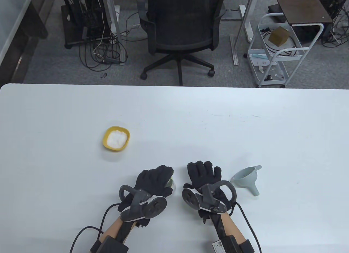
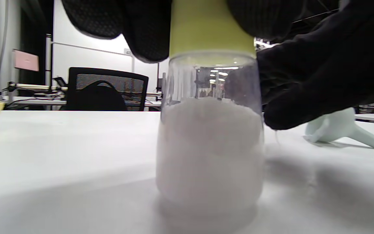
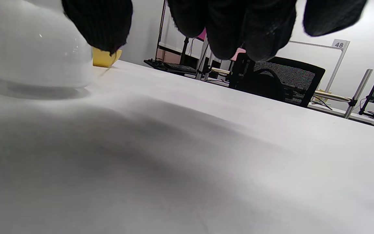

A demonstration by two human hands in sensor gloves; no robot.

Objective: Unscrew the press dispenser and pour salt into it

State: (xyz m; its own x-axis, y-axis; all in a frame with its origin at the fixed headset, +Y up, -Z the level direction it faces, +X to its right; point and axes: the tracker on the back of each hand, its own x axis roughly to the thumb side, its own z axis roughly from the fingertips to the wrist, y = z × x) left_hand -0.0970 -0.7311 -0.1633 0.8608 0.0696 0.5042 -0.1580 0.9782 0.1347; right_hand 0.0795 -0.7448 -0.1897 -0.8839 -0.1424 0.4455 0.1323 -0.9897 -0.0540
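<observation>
The press dispenser, a clear jar (image 2: pixel 209 146) with white salt inside and a yellow-green cap (image 2: pixel 211 32), stands upright on the table. My left hand (image 1: pixel 161 178) grips its cap from above and hides most of it in the table view, where only a green sliver (image 1: pixel 171 182) shows. My right hand (image 1: pixel 203 172) is just right of the jar, fingers spread and holding nothing. It also shows in the left wrist view (image 2: pixel 320 78), close beside the jar. A yellow bowl (image 1: pixel 116 138) of salt sits to the far left. The jar's base also shows in the right wrist view (image 3: pixel 34 48).
A pale blue-grey funnel (image 1: pixel 246 179) lies on its side right of my right hand, and also shows in the left wrist view (image 2: pixel 339 128). The white table (image 1: pixel 245 133) reaches far back. An office chair (image 1: pixel 180 32) stands beyond its far edge.
</observation>
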